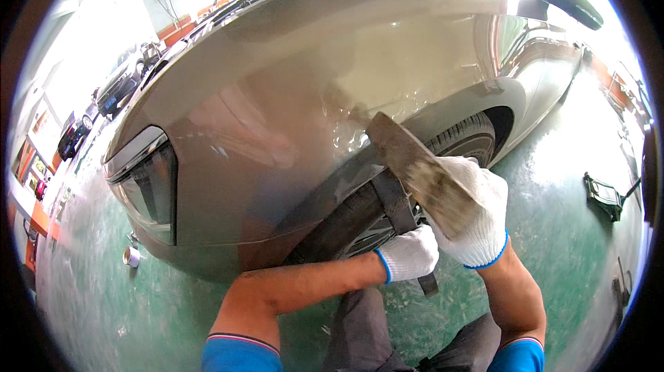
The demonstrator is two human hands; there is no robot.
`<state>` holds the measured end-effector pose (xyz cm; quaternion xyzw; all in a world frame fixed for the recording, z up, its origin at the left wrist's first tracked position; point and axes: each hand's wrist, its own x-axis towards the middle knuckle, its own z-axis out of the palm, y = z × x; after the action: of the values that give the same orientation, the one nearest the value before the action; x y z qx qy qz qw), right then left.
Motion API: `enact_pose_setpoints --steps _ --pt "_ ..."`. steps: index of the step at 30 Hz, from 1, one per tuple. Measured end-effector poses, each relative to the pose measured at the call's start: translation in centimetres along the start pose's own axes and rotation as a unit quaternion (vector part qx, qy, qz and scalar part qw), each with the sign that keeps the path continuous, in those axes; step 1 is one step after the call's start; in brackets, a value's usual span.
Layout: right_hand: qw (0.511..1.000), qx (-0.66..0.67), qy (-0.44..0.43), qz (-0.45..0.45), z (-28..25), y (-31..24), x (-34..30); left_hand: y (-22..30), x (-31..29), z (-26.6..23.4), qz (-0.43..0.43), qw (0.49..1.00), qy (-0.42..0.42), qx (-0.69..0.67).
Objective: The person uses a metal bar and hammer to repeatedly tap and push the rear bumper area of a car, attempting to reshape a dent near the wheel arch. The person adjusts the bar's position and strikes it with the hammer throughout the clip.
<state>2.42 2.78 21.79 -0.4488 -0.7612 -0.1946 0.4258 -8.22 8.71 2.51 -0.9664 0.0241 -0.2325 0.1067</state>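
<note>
My right hand [486, 199], in a white knitted glove with a blue cuff, grips a broad, worn flat bar [417, 168], brown-grey and scuffed. Its far end lies over or just off the dented spot [351, 126] on the beige car fender [277, 81], above the wheel arch; contact cannot be made out. My left hand [411, 253], gloved alike, is closed round a dark flat metal pry bar [395, 202]. That bar rises in front of the wheel to the arch lip, where its upper end is hidden. Wavy reflections mark the dented metal.
The tyre [467, 138] sits inside the arch, with a headlight [146, 182] at the fender's left end. A roll of tape [131, 256] lies on the green floor [180, 316]. A dark stand-like object [604, 195] is at right. Other cars [74, 134] stand far left.
</note>
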Motion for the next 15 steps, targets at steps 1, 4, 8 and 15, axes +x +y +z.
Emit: enact_pose_setpoints --steps 1,4,8,15 --pt "1.0 -0.007 -0.014 0.013 0.0 -0.1 0.2 0.1 -0.2 0.4 -0.009 1.0 0.0 0.004" --pt "0.999 -0.009 -0.033 0.034 0.0 0.4 0.2 0.2 0.4 -1.8 -0.004 0.999 -0.032 0.032" --pt "0.996 0.03 0.008 0.089 0.1 0.8 -0.7 0.3 0.7 -2.8 0.005 0.996 -0.05 0.069" --pt "0.994 0.053 0.015 0.1 0.5 1.1 -1.0 0.2 0.6 -2.8 0.005 0.995 -0.032 0.096"
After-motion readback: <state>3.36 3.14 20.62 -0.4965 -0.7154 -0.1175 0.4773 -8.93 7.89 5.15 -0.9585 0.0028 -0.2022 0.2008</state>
